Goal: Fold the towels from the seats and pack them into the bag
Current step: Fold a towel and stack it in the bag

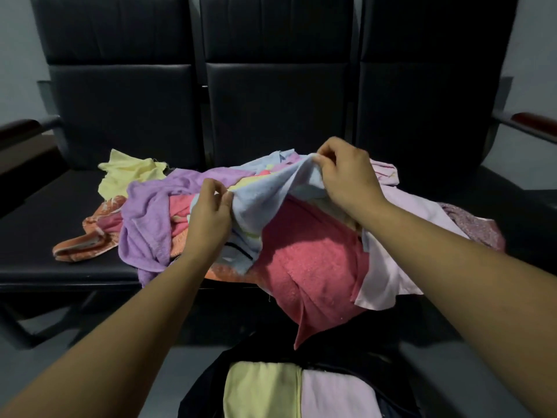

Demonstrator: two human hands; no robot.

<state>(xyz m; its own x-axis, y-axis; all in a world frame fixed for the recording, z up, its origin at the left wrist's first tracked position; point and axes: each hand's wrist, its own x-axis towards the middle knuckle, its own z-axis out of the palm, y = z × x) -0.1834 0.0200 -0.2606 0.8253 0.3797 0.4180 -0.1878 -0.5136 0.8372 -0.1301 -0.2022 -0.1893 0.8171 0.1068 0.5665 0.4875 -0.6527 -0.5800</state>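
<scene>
A pale grey wall (pixel 12 55) shows in the upper left and upper right corners of the frame. A dark reddish wooden left-edge armrest (pixel 18 128) juts in at mid-height and a right-edge armrest (pixel 535 119) mirrors it, each on a grey metal support. Smooth grey floor (pixel 452 381) spreads across the bottom, with a dark metal leg (pixel 21 324) standing on it at lower left.

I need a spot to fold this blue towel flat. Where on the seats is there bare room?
The left seat is bare left of the orange towel and yellow towel. The pile crowds the middle seat and spills onto the right seat.
</scene>
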